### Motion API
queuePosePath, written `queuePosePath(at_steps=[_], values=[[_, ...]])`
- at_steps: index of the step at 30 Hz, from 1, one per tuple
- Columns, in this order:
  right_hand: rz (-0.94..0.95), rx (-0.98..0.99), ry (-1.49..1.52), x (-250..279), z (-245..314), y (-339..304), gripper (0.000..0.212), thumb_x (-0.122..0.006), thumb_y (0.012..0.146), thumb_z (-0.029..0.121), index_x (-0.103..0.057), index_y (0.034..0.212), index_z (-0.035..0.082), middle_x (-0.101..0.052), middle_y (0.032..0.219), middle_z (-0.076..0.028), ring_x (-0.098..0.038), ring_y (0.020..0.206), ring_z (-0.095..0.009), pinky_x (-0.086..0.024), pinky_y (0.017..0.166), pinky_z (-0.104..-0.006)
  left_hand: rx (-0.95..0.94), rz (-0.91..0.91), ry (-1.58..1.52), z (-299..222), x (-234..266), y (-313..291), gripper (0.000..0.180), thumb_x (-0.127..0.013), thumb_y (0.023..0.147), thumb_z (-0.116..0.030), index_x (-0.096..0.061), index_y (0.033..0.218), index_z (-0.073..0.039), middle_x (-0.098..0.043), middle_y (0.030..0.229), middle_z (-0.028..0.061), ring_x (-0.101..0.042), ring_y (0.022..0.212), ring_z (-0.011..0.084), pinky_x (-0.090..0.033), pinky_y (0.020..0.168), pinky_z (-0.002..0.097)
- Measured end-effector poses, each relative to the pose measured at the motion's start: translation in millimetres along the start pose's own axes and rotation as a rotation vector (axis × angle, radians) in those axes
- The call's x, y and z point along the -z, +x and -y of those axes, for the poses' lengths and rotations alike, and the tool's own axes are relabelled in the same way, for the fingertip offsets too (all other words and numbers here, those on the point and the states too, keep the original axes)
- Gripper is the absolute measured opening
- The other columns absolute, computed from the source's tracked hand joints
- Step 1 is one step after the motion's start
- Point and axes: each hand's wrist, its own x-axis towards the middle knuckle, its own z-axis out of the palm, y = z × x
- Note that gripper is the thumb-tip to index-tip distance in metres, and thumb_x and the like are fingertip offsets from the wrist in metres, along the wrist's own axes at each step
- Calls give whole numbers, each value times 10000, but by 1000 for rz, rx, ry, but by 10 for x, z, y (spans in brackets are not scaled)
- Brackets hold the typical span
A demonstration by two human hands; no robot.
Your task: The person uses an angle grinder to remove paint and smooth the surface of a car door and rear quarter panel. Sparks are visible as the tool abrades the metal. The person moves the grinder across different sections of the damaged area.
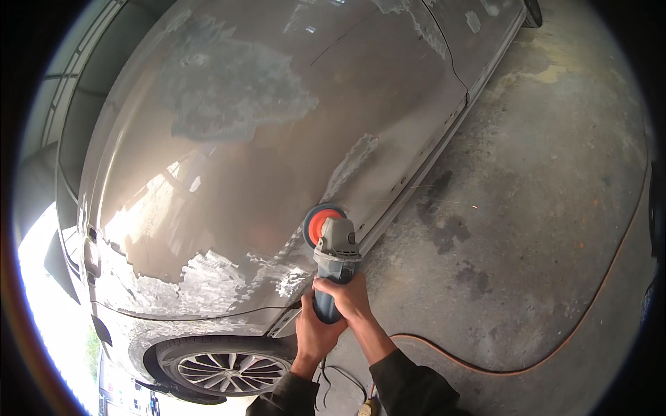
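Note:
Both my hands are wrapped round the dark body of an angle grinder [336, 251]. My left hand [316, 335] grips its rear end from the left, and my right hand [349, 298] closes on it from the right, just behind the grey gear head. A red and dark round disc [319, 223] at the tool's front lies against the lower side of a car door [243, 201], or very close to it. Bare, scratched metal streaks run from the disc along the panel. The fingers' far sides are hidden by the tool.
A wheel [229, 369] sits at the lower left beneath the bodywork. Grey filler patches [236, 87] mark the panel higher up. An orange-brown hose [499, 372] curves over the stained concrete floor [541, 229]. Cables [347, 374] and a yellow connector [366, 409] lie near my forearms. Small orange sparks fly to the right.

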Motion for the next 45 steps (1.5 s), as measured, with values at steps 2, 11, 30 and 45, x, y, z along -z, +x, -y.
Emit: queuePosePath(at_steps=[2,11,30,45], values=[[-14,12,-15,12,15,40,248,-850,719,133,-733,857,-35,-728,847,-82,-686,747,-159,-543,710,-325,-17,11,24,-34,3,73,890,-878,663,-328,-460,1386,-23,-702,1023,287,-695,967,464,-557,812,490],[-18,5,-12,-108,-222,-157,223,-841,727,112,-732,883,-3,-716,850,-45,-678,756,-151,-546,725,-324,33,72,26,118,206,-58,885,-893,667,-336,-455,1367,-20,-702,1036,279,-690,969,461,-555,813,489],[65,-90,-67,-288,-484,-525,246,-840,749,142,-721,884,-26,-717,822,-56,-669,727,-138,-539,700,-323,43,-40,-43,498,325,-418,806,-887,694,-301,-487,1341,-34,-712,1030,270,-710,949,440,-559,796,468],[154,-105,-182,-503,-848,-829,347,-859,731,199,-722,947,-36,-747,869,-107,-711,776,-168,-563,756,-348,148,-69,-90,882,512,-703,813,-898,674,-290,-463,1293,7,-704,1017,271,-716,959,408,-554,811,445]])
